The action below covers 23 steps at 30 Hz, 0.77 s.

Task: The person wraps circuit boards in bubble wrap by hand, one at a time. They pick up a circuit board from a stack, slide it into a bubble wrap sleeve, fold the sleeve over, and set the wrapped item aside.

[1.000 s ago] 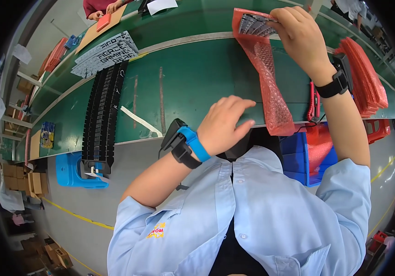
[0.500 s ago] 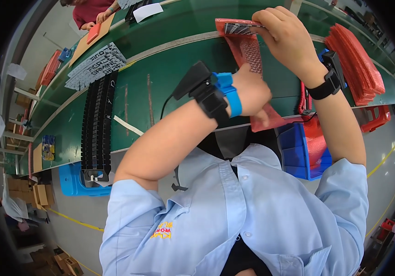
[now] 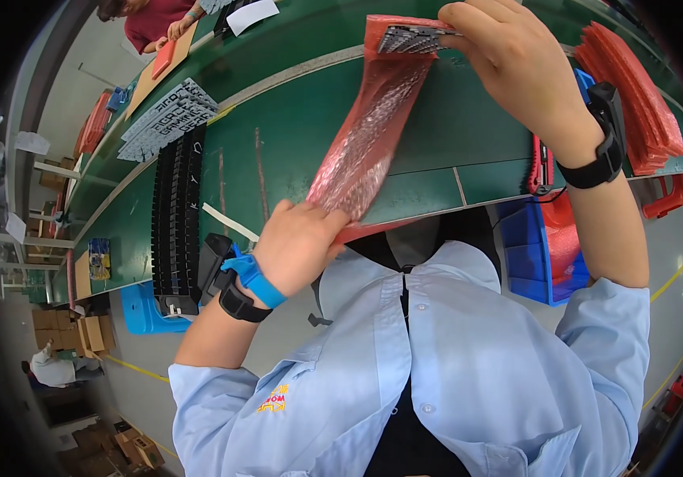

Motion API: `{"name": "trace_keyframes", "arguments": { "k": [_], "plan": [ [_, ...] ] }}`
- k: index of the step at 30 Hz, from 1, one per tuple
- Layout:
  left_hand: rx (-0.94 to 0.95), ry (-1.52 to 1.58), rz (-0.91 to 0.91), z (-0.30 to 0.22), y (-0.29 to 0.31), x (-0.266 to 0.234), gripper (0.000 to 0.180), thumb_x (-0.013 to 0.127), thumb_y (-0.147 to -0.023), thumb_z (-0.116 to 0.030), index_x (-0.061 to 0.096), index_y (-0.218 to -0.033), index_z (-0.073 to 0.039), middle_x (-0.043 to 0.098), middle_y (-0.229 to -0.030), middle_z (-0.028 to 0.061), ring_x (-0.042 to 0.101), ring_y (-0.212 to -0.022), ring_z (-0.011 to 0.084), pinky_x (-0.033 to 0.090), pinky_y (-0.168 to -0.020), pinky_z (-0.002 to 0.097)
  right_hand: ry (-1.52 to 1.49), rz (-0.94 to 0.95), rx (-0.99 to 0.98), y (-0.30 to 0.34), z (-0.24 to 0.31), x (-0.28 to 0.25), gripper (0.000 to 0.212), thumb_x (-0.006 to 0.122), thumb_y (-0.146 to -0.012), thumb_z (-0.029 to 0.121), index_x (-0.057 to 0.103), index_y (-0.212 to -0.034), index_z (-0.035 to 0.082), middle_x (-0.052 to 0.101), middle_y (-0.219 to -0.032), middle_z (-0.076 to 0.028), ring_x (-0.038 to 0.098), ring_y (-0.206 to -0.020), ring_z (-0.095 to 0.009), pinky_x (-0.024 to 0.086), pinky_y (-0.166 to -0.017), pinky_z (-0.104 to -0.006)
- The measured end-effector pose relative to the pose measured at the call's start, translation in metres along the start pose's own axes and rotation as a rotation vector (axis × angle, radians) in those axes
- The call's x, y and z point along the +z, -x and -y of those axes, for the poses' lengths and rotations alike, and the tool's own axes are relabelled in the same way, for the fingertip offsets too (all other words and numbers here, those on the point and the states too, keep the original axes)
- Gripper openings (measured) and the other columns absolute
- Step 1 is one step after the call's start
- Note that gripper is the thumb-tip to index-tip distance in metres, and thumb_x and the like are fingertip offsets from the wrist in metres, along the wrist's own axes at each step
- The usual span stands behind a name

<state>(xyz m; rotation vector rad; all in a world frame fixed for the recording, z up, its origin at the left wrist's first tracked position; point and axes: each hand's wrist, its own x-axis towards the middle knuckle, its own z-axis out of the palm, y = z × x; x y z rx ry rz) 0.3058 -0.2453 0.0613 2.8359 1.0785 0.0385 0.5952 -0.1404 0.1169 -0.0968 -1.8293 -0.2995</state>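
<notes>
A long pink-red bubble-wrap bag (image 3: pixel 373 131) stretches slantwise between my two hands over the green bench. My left hand (image 3: pixel 297 242) is closed on its lower end, near the bench's front edge. At its far end, my right hand (image 3: pixel 520 67) pinches a grey-and-black printed flat piece (image 3: pixel 413 40) by its right end. This piece lies at the bag's far end, partly against the red film. Whether the right fingers also grip the film cannot be made out. Both wrists wear black straps with devices; a blue band circles the left one.
Left on the bench lie long black slotted pieces (image 3: pixel 176 222) and grey printed pieces (image 3: pixel 170 119). A red cutter (image 3: pixel 541 165) and stacked red bubble bags (image 3: pixel 628 99) are at right. A blue bin (image 3: pixel 526 254) hangs below the front edge. Another person (image 3: pixel 150 28) works far left.
My left hand has moved left and nearer to me, drawing the bag's lower end out straight. My right hand has shifted slightly farther and right, still pinching the printed piece.
</notes>
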Motion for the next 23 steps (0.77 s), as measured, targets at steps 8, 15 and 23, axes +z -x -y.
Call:
{"name": "trace_keyframes", "arguments": {
  "k": [8,15,23],
  "plan": [
    [0.435,0.431,-0.203,-0.019,0.008,0.011,0.020,0.074,-0.071,-0.013,0.068,-0.091,-0.014,0.057,-0.079,-0.0001,0.057,-0.081,0.0221,0.039,-0.072,0.0384,0.538,0.615,0.347,-0.038,0.052,-0.010,0.013,0.065,-0.078,0.005,0.053,-0.083,0.007,0.052,-0.076,-0.010,0.053,-0.076,-0.030,0.043,-0.068,-0.0387],
    [0.181,0.150,-0.524,-0.028,0.002,0.070,0.019,0.068,-0.069,-0.014,0.068,-0.088,-0.017,0.055,-0.082,-0.0012,0.055,-0.087,0.0176,0.039,-0.075,0.0333,0.558,0.644,0.291,-0.005,0.054,0.001,0.018,0.067,-0.076,0.003,0.059,-0.093,0.004,0.058,-0.086,-0.009,0.057,-0.080,-0.029,0.048,-0.071,-0.0377],
    [0.416,0.234,-0.202,-0.023,0.004,0.081,0.026,0.073,-0.070,-0.016,0.068,-0.096,-0.018,0.059,-0.093,-0.0020,0.056,-0.097,0.0181,0.039,-0.081,0.0358,0.365,0.749,0.475,0.038,0.088,0.027,0.026,0.070,-0.071,0.007,0.059,-0.094,0.007,0.057,-0.087,-0.009,0.057,-0.083,-0.030,0.049,-0.073,-0.0390]
  ]
}}
